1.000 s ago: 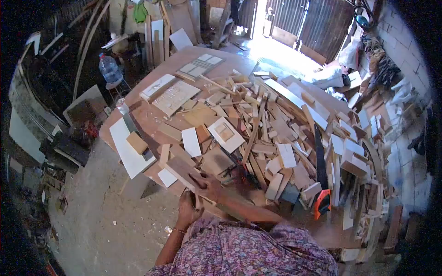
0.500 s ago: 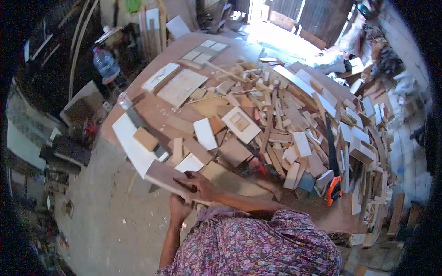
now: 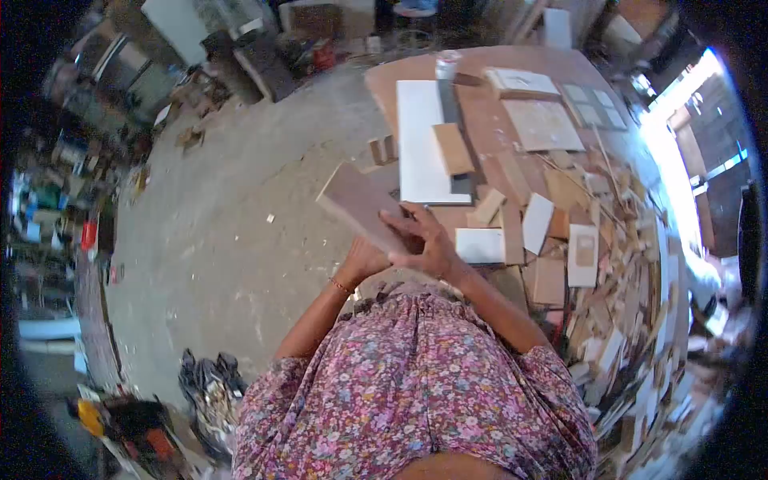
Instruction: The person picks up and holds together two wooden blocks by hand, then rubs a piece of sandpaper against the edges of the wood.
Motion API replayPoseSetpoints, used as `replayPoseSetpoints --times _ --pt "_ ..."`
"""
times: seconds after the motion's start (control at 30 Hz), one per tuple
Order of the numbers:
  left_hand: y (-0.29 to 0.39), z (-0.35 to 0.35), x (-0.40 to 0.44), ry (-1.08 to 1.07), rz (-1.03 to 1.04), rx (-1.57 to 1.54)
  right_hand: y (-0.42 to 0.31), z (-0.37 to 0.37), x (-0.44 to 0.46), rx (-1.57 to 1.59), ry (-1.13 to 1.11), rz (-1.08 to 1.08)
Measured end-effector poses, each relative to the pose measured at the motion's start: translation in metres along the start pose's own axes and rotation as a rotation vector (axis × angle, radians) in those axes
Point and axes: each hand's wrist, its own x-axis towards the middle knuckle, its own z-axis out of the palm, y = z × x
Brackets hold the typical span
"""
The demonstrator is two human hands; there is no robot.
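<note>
A flat brown wooden board (image 3: 358,200) is held up in front of my body, tilted, its far end over the concrete floor. My left hand (image 3: 366,258) grips its near end from below, the fingers partly hidden by the board. My right hand (image 3: 428,244) is closed on the same end from the right, its fingers over the face. Beyond my right hand, a long white panel (image 3: 418,144) lies at the table edge with a small tan block (image 3: 454,150) on it. A white piece (image 3: 480,246) lies just right of my right hand.
The wooden table (image 3: 384,78) stands ahead and to the right, with a heap of wood offcuts (image 3: 612,296) on its right part. A black plastic bag (image 3: 212,392) is on the floor (image 3: 232,240) at lower left. A cup (image 3: 446,66) stands at the table's far edge.
The view has swung left, so the table now appears farther right and more floor shows. Both hands still hold the board, which has come away from the table edge to over the floor.
</note>
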Motion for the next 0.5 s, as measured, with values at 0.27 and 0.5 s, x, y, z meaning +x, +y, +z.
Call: replayPoseSetpoints --times 0.27,0.5 --pt "0.013 -0.022 -0.027 0.202 -0.287 -0.115 0.010 0.021 0.046 -0.050 -0.169 -0.020" --pt "0.033 -0.032 -0.039 0.309 -0.472 -0.101 0.000 0.026 0.077 0.068 -0.387 -0.116"
